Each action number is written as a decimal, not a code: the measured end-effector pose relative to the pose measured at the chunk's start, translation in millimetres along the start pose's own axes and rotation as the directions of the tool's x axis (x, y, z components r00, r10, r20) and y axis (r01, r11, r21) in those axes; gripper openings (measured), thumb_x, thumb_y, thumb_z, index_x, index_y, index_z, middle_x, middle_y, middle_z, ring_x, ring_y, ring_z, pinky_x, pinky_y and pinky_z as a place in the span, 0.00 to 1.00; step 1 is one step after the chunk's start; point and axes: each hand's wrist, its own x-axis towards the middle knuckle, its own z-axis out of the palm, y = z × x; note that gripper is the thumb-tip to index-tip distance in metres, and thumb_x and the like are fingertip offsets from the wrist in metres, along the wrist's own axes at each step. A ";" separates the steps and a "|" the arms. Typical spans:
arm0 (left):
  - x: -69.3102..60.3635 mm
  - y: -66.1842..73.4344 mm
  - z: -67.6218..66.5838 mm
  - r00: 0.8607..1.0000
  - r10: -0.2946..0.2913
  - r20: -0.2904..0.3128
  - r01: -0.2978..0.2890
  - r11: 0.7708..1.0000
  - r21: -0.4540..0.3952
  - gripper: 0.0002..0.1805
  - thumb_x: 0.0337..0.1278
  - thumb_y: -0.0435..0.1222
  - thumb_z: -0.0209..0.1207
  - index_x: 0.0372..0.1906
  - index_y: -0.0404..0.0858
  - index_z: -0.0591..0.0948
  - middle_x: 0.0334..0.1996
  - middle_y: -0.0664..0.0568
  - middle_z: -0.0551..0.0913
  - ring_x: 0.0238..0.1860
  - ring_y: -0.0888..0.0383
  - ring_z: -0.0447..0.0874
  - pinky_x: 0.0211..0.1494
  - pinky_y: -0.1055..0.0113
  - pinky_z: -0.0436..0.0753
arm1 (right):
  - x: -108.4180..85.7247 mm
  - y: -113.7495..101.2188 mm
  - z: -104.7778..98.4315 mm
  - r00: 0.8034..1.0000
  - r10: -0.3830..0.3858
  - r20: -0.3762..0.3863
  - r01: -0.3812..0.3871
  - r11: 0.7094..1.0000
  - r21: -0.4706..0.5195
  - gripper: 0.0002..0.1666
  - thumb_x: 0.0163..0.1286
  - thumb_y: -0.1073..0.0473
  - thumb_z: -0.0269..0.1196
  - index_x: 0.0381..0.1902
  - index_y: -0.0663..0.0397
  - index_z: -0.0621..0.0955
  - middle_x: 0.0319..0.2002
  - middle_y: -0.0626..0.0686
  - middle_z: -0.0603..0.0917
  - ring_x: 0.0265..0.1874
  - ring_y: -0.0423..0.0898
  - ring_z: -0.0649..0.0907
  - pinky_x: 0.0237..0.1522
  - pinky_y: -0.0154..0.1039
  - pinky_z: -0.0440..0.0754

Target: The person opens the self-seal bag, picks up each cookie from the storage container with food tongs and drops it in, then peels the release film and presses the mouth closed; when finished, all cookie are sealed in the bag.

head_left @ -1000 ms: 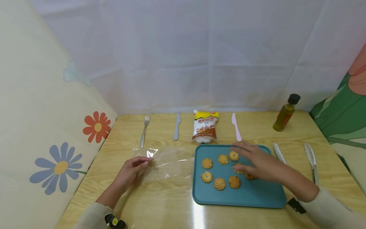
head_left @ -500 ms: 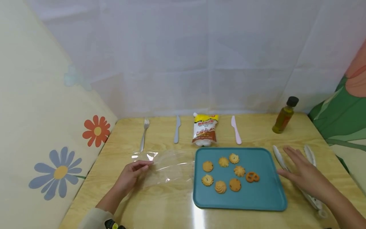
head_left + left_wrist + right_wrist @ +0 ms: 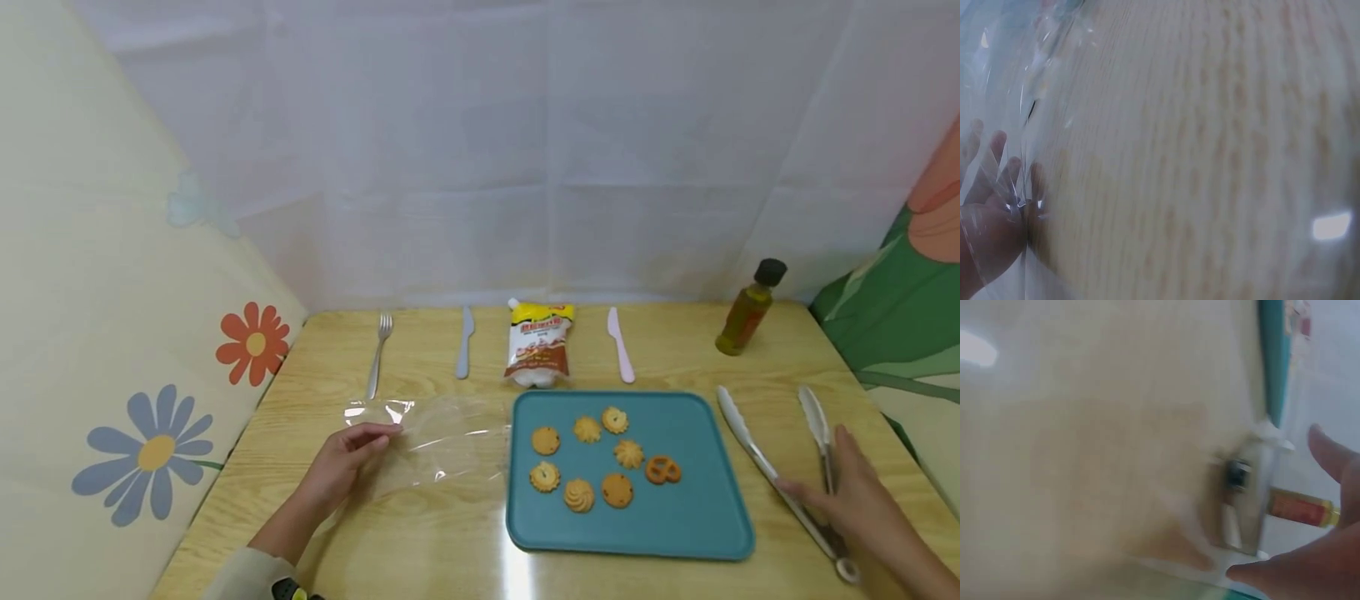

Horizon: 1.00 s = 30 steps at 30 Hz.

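A clear plastic bag (image 3: 450, 442) lies flat left of the tray, and my left hand (image 3: 337, 467) pinches its left edge between thumb and fingers. In the left wrist view, the film partly covers the left hand (image 3: 991, 231). My right hand (image 3: 862, 500) hovers at the handle end of the metal tongs (image 3: 776, 475), thumb and fingers spread apart. Whether it touches them cannot be told. In the right wrist view, the tongs (image 3: 1254, 494) appear blurred between thumb and fingers. Several cookies (image 3: 579, 495) and a pretzel (image 3: 663, 470) lie on the blue-green tray (image 3: 675, 525).
Along the back lie a fork (image 3: 378, 354), a grey knife (image 3: 464, 342), a white, yellow and brown pouch (image 3: 538, 342) and a pink knife (image 3: 621, 346). An oil bottle (image 3: 746, 312) stands at the back right. Fabric walls border the wooden table (image 3: 420, 550).
My right hand has moved from above the cookies, off the tray, to the right and down to the tongs. The pretzel now shows fully. My left hand stays on the bag.
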 end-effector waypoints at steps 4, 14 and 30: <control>-1.2 -0.1 0.2 1.000 0.021 0.005 -0.021 1.000 -0.007 0.13 0.71 0.30 0.60 0.54 0.27 0.85 0.50 0.60 0.89 0.53 0.68 0.83 0.56 0.76 0.80 | -0.8 3.8 5.5 0.997 0.059 0.049 -0.060 0.998 0.012 0.76 0.72 0.32 0.61 0.71 0.74 0.20 0.69 0.87 0.30 0.69 0.86 0.43 0.65 0.79 0.52; -0.3 0.1 1.7 1.000 0.017 0.010 -0.017 0.999 -0.027 0.17 0.73 0.29 0.59 0.58 0.20 0.80 0.51 0.60 0.89 0.54 0.68 0.83 0.58 0.76 0.79 | -2.9 1.7 16.7 0.997 0.068 0.018 -0.070 0.994 0.085 0.77 0.70 0.37 0.67 0.71 0.74 0.21 0.70 0.86 0.28 0.71 0.84 0.38 0.68 0.78 0.47; 0.9 1.7 2.8 1.000 -0.017 -0.005 0.017 1.000 -0.022 0.17 0.73 0.29 0.59 0.59 0.21 0.80 0.50 0.61 0.89 0.54 0.67 0.83 0.58 0.76 0.80 | -5.0 4.4 24.5 0.999 0.031 -0.039 -0.026 0.993 0.118 0.73 0.74 0.41 0.64 0.72 0.74 0.21 0.71 0.86 0.27 0.71 0.84 0.37 0.69 0.78 0.45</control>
